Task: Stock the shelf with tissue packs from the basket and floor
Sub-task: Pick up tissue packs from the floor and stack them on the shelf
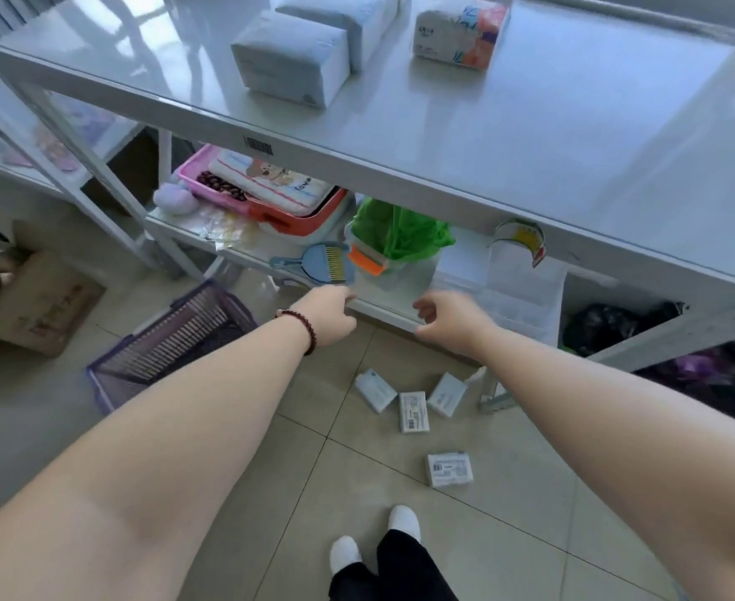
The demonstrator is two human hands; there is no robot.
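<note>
Nearest, the person's feet stand on the tiled floor (235, 492), and just ahead of them lie four small tissue packs: one alone (449, 469) closest to the feet, and three in a loose cluster (413, 412) further on, near the foot of the shelf's front leg. They look dropped rather than set down, each lying at its own angle, so they are likely what is left to gather.

Above the cluster both arms reach forward and down. The left hand (329, 314), a dark bead bracelet at its wrist, has its fingers curled under with nothing in them; its grip is narrow and empty. The right hand (448, 316) is loosely open, fingers spread and bent, also holding nothing. Both hover just before the front edge of the lower shelf, well above the packs.

Left of the hands sits the purple basket (170, 344), tipped on the floor; no packs show inside.

Furthest, the top shelf (530, 136) carries larger tissue packs (290, 65) grouped toward its back, leaving the front bare for more.
</note>
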